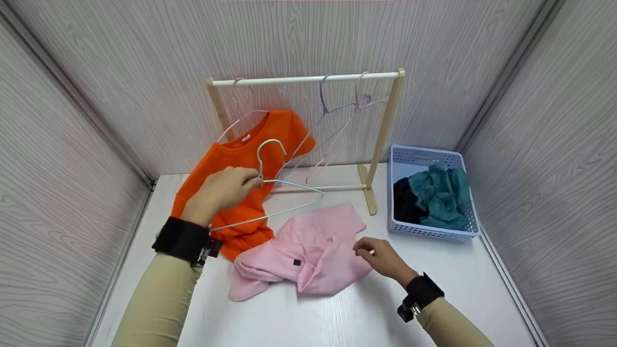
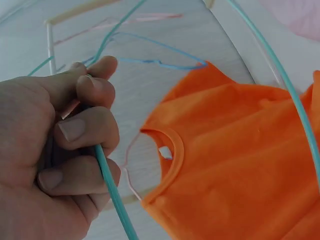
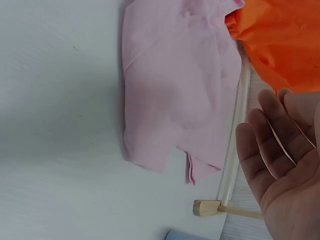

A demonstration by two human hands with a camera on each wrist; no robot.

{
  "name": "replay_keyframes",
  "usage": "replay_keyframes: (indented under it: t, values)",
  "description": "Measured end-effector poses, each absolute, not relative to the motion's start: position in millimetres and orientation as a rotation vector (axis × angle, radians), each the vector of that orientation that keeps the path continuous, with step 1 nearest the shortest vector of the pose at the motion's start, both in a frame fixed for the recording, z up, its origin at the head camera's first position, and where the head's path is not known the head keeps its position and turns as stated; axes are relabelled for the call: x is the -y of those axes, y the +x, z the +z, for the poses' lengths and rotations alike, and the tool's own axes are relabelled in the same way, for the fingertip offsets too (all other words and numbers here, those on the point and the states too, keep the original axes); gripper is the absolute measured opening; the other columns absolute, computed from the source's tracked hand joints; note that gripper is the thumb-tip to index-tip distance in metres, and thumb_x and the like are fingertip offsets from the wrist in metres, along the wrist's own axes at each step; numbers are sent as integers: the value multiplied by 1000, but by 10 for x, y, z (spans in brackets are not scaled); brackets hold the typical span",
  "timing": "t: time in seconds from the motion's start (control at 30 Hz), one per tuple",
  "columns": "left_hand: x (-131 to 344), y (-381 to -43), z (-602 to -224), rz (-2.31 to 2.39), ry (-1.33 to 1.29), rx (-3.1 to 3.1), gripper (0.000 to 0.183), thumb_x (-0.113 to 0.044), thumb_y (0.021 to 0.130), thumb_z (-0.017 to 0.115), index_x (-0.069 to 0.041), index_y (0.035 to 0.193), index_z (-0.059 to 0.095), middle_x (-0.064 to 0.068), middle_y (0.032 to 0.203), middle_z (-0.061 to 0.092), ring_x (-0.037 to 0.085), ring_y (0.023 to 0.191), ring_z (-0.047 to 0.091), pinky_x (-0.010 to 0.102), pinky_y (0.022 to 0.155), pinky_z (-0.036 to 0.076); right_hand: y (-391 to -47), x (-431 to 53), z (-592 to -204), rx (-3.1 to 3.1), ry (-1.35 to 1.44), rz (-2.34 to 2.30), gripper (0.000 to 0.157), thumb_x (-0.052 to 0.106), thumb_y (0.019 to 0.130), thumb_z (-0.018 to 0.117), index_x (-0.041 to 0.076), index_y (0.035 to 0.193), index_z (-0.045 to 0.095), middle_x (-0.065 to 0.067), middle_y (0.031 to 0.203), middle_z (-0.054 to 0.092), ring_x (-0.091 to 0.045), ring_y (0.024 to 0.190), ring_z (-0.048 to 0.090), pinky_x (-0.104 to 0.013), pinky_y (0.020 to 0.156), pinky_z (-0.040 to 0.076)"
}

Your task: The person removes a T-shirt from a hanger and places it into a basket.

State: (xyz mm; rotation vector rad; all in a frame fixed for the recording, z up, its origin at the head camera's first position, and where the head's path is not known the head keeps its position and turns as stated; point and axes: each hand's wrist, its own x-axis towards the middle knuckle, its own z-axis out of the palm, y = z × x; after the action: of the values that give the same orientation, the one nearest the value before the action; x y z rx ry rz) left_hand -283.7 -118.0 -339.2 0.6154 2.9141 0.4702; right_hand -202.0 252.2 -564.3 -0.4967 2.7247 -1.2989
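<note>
Hanger (image 2: 114, 192) sits in my left hand (image 1: 224, 189), fingers curled round it just below the hook, in front of the orange shirt (image 1: 284, 127) on the rack (image 1: 284, 80). My right hand (image 1: 382, 258) holds nothing, its fingers loosely bent near the right edge of the pink shirt (image 1: 330, 262), which lies crumpled on the table (image 1: 289, 320). From this distance, I judge it best to spread the shirt's neck wide, guide one shoulder of the hanger in at a slant, and avoid tugging, so the cloth doesn't bunch or stretch.
</note>
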Motion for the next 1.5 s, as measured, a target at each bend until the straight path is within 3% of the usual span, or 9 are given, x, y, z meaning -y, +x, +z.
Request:
replay_keyframes:
  t: [0.3, 0.5, 0.83, 1.2, 1.5]
  values:
    - [987, -3183, -3546, 431, 471, -2970, 22, -29, 102, 49, -13, 101, 64, 6, 85, 58, 28, 80, 54, 41, 73, 45, -1954, -2746, -5729, -2692, -351, -1294, 14, 6, 95, 56, 12, 100, 68, -8, 99, 72, -17, 90, 67, -24, 75, 52]
    - [540, -3426, -3383, 446, 460, -3071, 24, -30, 101, 47, -13, 95, 63, 10, 90, 63, 37, 90, 62, 51, 80, 50, -1910, -2844, -5731, -2667, -292, -1320, 14, 6, 95, 56, 11, 101, 68, -9, 98, 71, -21, 91, 68, -24, 74, 52]
    - [-167, -3786, -3086, 510, 391, -3192, 31, -30, 102, 46, -7, 100, 66, 15, 104, 68, 37, 101, 65, 49, 85, 53, -1781, -3040, -5810, -2676, -278, -1346, 14, 4, 96, 55, 6, 104, 66, -11, 98, 70, -26, 89, 68, -23, 73, 52]
    - [-460, -4108, -2995, 565, 260, -3211, 32, -30, 103, 46, -6, 110, 66, 14, 111, 68, 33, 105, 65, 46, 83, 55, -1718, -3019, -5879, -2604, -239, -1363, 15, 6, 97, 54, 5, 106, 66, -7, 95, 71, -33, 90, 68, -22, 72, 51]
    - [-624, -4171, -3173, 473, 380, -3143, 31, -28, 100, 51, -3, 110, 68, 16, 111, 68, 35, 101, 65, 47, 83, 55, -1729, -3043, -5971, -2595, -256, -1383, 16, 7, 96, 55, 0, 106, 66, -7, 93, 71, -21, 85, 68, -21, 70, 51]
